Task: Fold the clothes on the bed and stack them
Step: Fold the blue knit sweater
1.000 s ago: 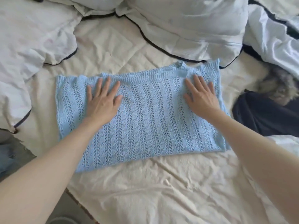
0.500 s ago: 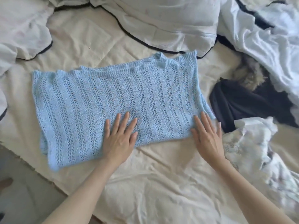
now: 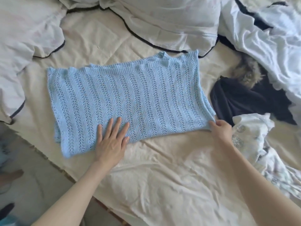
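A blue knit top (image 3: 123, 98) is lying flat on the bed (image 3: 162, 176). The left hand (image 3: 112, 141) is pressing flat on its near edge. The right hand (image 3: 219, 129) is pinching its near right corner.

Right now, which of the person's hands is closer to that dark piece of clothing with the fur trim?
The right hand: it pinches the blue knit top's near right corner, just left of the dark garment. The left hand lies flat on the top, farther left.

Bright, soft daylight, faint shadows; centre sharp, lower-left corner blurred, wide-angle bending at edges
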Available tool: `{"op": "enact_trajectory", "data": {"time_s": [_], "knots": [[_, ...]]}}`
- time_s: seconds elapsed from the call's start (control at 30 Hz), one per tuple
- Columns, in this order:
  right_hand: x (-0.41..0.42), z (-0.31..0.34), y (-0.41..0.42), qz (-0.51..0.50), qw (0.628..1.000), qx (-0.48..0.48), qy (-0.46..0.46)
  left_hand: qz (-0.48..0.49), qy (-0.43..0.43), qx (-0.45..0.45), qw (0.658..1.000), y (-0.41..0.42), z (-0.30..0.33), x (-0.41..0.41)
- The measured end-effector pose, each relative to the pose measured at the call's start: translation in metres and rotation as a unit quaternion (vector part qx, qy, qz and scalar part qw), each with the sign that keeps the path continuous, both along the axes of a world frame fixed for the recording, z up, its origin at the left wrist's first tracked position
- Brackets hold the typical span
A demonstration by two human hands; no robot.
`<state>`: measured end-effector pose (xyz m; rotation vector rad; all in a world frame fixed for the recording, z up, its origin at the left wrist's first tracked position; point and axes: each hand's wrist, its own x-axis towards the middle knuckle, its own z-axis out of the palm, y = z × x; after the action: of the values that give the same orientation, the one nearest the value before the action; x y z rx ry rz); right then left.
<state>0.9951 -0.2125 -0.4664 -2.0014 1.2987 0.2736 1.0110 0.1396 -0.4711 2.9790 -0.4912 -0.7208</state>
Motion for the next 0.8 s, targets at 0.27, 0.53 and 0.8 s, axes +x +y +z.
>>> {"op": "enact_trajectory", "data": {"time_s": [0.27, 0.53, 0.8], "knots": [[-0.011, 0.024, 0.075, 0.280, 0.941, -0.179, -0.063, 0.147, 0.020, 0.028, 0.989, 0.103, 0.009, -0.030], [-0.027, 0.011, 0.201, 0.604, 0.782, -0.151, -0.028, 0.225, -0.071, -0.158, 0.959, 0.135, 0.015, -0.042], [-0.015, 0.010, 0.228, 0.608, 0.771, -0.181, 0.059, 0.615, 0.026, -0.398, 0.680, 0.130, 0.016, -0.023]]}}
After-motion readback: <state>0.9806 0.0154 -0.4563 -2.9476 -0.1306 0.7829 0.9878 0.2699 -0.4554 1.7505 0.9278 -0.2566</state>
